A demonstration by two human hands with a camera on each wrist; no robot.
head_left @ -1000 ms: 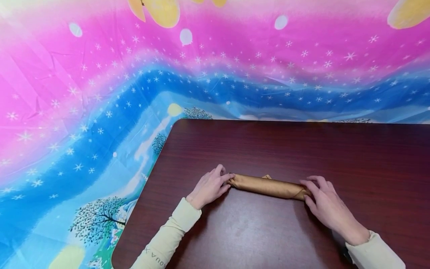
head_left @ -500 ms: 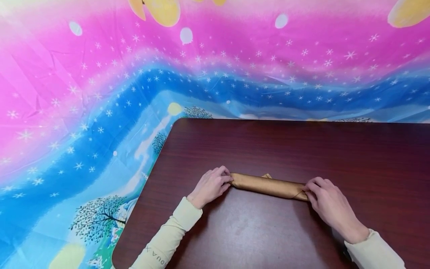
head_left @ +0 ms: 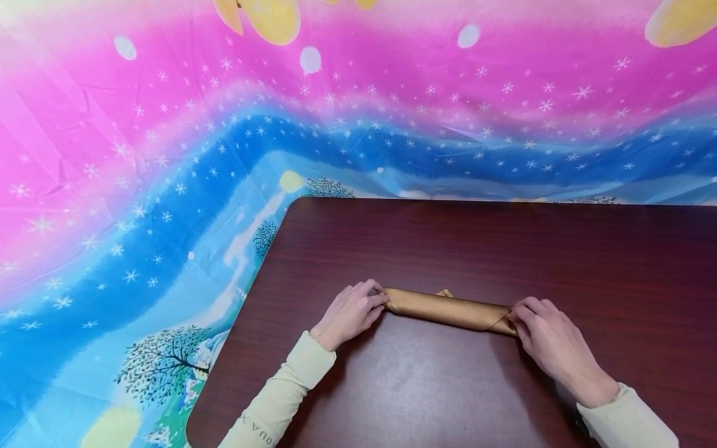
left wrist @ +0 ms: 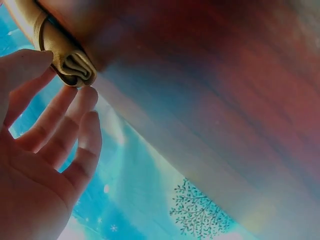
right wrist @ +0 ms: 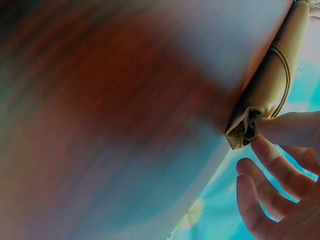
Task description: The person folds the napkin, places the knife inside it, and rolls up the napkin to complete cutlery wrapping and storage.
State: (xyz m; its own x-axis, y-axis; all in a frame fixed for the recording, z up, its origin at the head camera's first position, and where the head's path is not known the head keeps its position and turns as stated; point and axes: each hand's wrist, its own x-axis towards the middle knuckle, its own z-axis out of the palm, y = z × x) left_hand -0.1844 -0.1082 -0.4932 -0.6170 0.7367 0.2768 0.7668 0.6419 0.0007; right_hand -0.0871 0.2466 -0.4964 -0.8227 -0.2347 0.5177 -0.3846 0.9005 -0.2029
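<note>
A golden-brown rolled cloth [head_left: 448, 309] with a satiny sheen lies slightly slanted on the dark wood table [head_left: 426, 386]. At its left end my left hand [head_left: 348, 312] pinches the roll between thumb and fingers; in the left wrist view, the coiled layers of that cloth end [left wrist: 75, 67] show. My right hand [head_left: 554, 342] pinches the opposite end, and the right wrist view has the thumb [right wrist: 290, 129] at the loose, hollow opening of the roll. A small cloth corner [head_left: 445, 293] sticks out behind the roll's middle.
The table's rounded left edge [head_left: 246, 305] runs close to the left forearm. Behind and left of the table hangs a pink and blue printed backdrop [head_left: 347, 106] with snowflakes and trees.
Both hands' fingers have drawn in from a looser spread to a pinch on the roll's ends. The cloth has hardly moved, and little differs over the last half second.
</note>
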